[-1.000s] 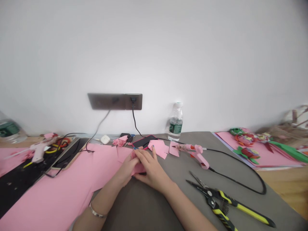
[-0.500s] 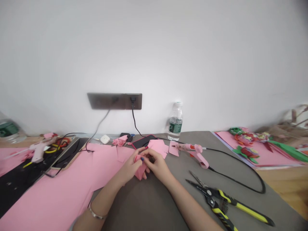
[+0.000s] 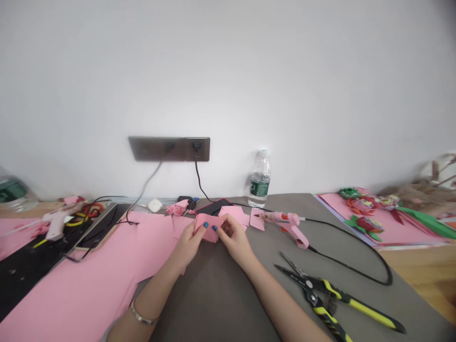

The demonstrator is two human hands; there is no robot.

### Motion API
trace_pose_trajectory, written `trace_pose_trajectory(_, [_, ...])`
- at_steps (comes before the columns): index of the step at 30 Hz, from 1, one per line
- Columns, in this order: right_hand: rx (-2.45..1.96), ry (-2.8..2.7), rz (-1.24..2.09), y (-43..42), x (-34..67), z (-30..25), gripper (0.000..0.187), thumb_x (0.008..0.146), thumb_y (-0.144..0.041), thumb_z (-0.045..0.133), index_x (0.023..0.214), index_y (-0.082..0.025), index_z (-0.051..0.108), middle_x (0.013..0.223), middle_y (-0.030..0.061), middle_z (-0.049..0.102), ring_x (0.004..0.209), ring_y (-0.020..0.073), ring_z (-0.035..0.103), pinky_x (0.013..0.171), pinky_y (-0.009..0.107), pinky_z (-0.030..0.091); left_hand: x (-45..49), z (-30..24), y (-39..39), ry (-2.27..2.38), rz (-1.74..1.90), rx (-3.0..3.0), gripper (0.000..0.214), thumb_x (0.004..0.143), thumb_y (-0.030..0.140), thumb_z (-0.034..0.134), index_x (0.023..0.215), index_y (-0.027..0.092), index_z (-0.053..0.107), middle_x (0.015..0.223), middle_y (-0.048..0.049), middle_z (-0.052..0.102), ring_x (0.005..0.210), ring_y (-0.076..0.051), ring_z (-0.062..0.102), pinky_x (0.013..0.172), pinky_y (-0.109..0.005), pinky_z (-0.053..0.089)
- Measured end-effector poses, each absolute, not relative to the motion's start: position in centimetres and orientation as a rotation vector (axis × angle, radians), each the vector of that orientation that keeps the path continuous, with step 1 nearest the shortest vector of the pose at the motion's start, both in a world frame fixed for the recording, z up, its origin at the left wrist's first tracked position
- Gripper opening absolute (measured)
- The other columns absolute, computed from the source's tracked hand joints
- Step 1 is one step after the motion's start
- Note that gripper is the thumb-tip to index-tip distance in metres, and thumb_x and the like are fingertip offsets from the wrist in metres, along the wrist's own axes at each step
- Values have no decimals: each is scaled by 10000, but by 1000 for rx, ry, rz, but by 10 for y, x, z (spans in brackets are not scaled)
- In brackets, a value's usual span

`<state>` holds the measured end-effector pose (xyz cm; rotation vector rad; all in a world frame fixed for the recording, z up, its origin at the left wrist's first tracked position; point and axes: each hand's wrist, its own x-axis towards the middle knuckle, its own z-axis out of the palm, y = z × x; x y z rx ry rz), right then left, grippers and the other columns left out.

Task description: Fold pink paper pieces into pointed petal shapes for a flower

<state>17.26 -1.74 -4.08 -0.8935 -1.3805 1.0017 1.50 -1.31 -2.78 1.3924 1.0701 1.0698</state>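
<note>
Folded pink paper (image 3: 210,220), lower centre of the frame, held before the person above a grey work surface (image 3: 217,304). The left hand (image 3: 188,242) pinches the paper's left side, thumb flat on the near face; its other fingers lie mostly hidden behind. The right hand (image 3: 235,240) pinches the right side, thumb on the near face and fingers curled at and behind the edge. The two thumb tips, blue-nailed, point toward each other and stand slightly apart.

Foreground: a bracelet (image 3: 142,313) encircles the left wrist, lower centre-left. At lower right, a black-and-yellow hand tool (image 3: 309,285) lies with its blades and handles parted, a spring between the handles. Large pink sheets (image 3: 96,278) overlap across the lower left.

Middle ground: a pink glue gun (image 3: 294,228), right of centre, lies on its side, its nozzle at a small pink square (image 3: 255,221); a black cable loops rightward from its handle. A phone (image 3: 103,228) lies screen upward at left. At right, paper flowers (image 3: 366,206) rest on pink sheets.

Background: a capped bottle (image 3: 260,180) stands upright by the wall, right of centre; clear liquid shows below its green label, its upper level unclear. A second bottle (image 3: 13,192) is cut by the left frame edge, its contents indistinct. A socket panel (image 3: 169,149) with a black plug is set in the wall.
</note>
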Motion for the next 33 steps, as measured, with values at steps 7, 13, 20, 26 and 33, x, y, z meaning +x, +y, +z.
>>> trace_pose_trajectory(7, [-827,-1325,1104,-15,178,-35,351,872,-569,627,825,-234,535,726,-8,580,622,165,553,597,291,494,9,-12,-17,1082,1036,1523,352,905,456,574,1059,146,637,558,66,476,499,-132,443,507,-245,330])
trace_pose_trajectory(13, [-834,-1352,1216,-27,173,-36,405,884,-608,612,1016,-226,598,697,-11,579,543,153,513,481,272,444,11,-15,-26,1090,1001,1578,282,959,420,503,1024,161,592,598,53,503,560,-148,457,572,-264,339])
trace_pose_trajectory(20, [-772,-1281,1359,-22,177,-36,395,863,-604,652,962,-228,585,614,-49,541,439,105,456,425,240,382,14,-17,-22,1000,1031,1509,315,929,436,537,1087,171,601,797,-10,618,677,-176,521,629,-272,407])
trace_pose_trajectory(26, [-664,-1129,1533,-23,175,-33,318,809,-477,743,947,-235,590,631,-56,556,449,99,484,412,207,405,12,-12,-19,875,1080,1428,280,894,442,619,990,181,587,751,27,559,590,-119,471,545,-225,375])
trace_pose_trajectory(33, [-572,-931,1617,-24,178,-27,233,764,-359,753,727,-208,579,568,-50,533,437,76,422,412,171,338,9,-10,-21,738,1033,1348,140,828,305,682,816,166,674,700,11,581,574,-106,525,530,-214,420])
